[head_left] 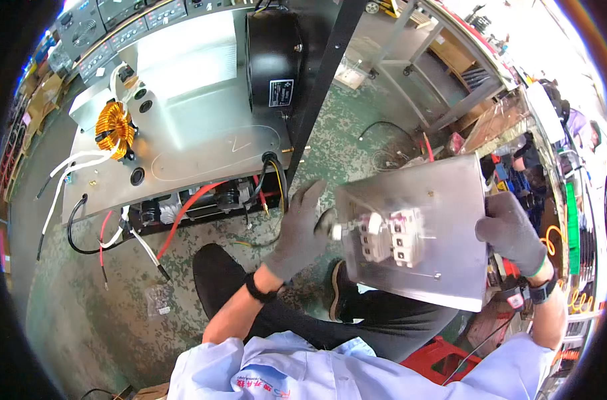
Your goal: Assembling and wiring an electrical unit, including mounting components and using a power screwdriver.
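Observation:
A grey metal panel [450, 233] is held up in front of me, tilted and slightly blurred. White terminal blocks [405, 239] are mounted on its face. My right hand [513, 233], in a grey glove, is closed on the panel's right edge. Just off the left edge is my left hand [300, 235], also gloved, with thumb and fingers apart. Its thumb comes near a small white piece [337, 232] at that edge; whether they touch I cannot tell.
At left stands a machine with a metal plate [203, 157], a copper-coloured coil [115, 130] and a black cylinder [275, 60]. Red cable [187, 217] and loose wires hang from it. A crowded tool bench [517, 167] lines the right, with a red stool [440, 360] below.

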`<state>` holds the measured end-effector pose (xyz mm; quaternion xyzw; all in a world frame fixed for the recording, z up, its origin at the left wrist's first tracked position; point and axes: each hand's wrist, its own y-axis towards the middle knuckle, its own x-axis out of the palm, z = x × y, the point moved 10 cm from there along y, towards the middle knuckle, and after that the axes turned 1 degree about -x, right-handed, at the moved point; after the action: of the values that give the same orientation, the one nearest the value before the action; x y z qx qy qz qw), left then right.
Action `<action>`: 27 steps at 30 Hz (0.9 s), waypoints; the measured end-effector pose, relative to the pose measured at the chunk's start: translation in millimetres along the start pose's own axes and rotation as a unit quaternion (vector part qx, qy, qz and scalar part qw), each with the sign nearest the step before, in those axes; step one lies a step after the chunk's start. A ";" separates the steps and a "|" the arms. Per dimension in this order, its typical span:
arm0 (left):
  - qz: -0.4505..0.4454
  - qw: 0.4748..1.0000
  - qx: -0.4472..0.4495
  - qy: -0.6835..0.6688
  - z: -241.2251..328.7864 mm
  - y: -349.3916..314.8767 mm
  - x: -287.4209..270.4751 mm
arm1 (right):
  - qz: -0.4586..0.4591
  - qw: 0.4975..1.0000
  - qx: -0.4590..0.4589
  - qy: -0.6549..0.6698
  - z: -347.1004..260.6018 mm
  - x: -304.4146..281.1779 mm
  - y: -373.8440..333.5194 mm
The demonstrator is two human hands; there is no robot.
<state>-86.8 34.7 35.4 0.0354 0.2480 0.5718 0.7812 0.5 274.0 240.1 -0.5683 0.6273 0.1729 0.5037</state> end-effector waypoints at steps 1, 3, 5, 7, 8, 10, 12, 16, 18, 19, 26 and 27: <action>-0.009 0.999 0.032 0.031 -3.7 12.2 13.0 | 0.008 0.996 -0.050 -0.077 -20.9 -3.1 -3.8; -0.024 0.996 0.051 0.063 0.6 -11.3 14.3 | 0.032 0.991 -0.104 -0.081 -58.0 -2.4 -34.2; -0.242 0.952 -0.015 -0.187 -10.4 -36.6 54.2 | 0.019 0.961 -0.195 -0.196 -96.9 1.9 -45.7; -0.252 0.956 -0.071 -0.133 -23.0 -64.0 51.1 | 0.009 0.954 -0.223 -0.199 -117.4 12.7 -53.5; -0.211 0.973 -0.052 -0.081 -21.0 -75.3 33.6 | -0.008 0.950 -0.256 -0.180 -129.8 21.9 -58.7; -0.134 0.989 -0.048 -0.035 -12.7 -98.1 -3.1 | -0.043 0.923 -0.287 -0.254 -142.1 35.2 -65.7; -0.088 0.994 -0.060 0.037 -8.8 -113.8 -43.0 | -0.027 0.912 -0.341 -0.227 -149.3 38.9 -71.4; -0.033 0.961 0.043 0.272 55.7 -135.8 -135.4 | 0.011 0.889 -0.408 -0.207 -150.6 51.7 -72.0; -0.008 0.922 0.060 0.383 88.7 -137.1 -174.8 | 0.024 0.887 -0.433 -0.160 -160.9 50.5 -69.3; -0.003 0.887 0.057 0.458 103.1 -138.3 -192.2 | 0.024 0.884 -0.440 -0.157 -166.9 51.5 -67.4; 0.165 0.743 0.152 0.631 192.7 -112.5 -314.8 | 0.093 0.852 -0.514 -0.021 -220.6 44.9 -40.4; 0.177 0.737 0.158 0.633 197.7 -102.5 -328.8 | 0.139 0.828 -0.544 0.005 -229.6 43.0 -38.1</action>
<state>14.3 -254.8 287.7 -0.1681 0.7611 0.5432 0.3120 -59.1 58.4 317.4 -0.6577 0.5067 0.5515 0.0807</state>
